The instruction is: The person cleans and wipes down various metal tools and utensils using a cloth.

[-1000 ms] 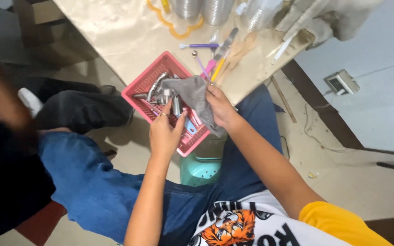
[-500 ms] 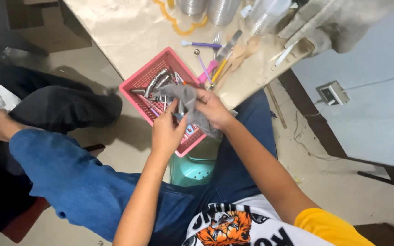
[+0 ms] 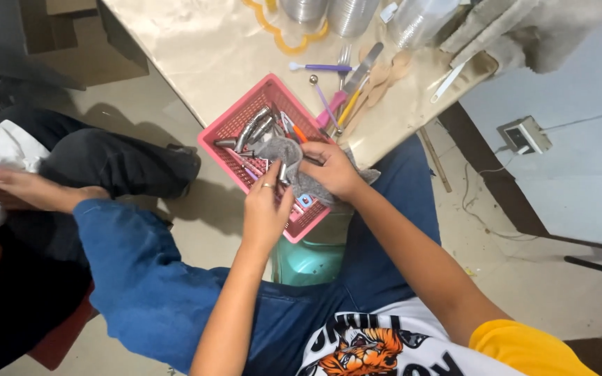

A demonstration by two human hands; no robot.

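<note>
Gripping a small metal utensil (image 3: pixel 281 171) in my left hand (image 3: pixel 266 209) above the pink basket (image 3: pixel 228 125), I close my right hand (image 3: pixel 332 170) on the grey cloth (image 3: pixel 280 148); I judge the utensil stiff, light, slippery, best held mid-shaft.

Bare forearms; a thin ring (image 3: pixel 265 185) on one finger of the left hand (image 3: pixel 265 212); white T-shirt (image 3: pixel 384 348) — yellow sleeve (image 3: pixel 524 345), orange-and-black chest print; blue jeans (image 3: pixel 155 285).
</note>
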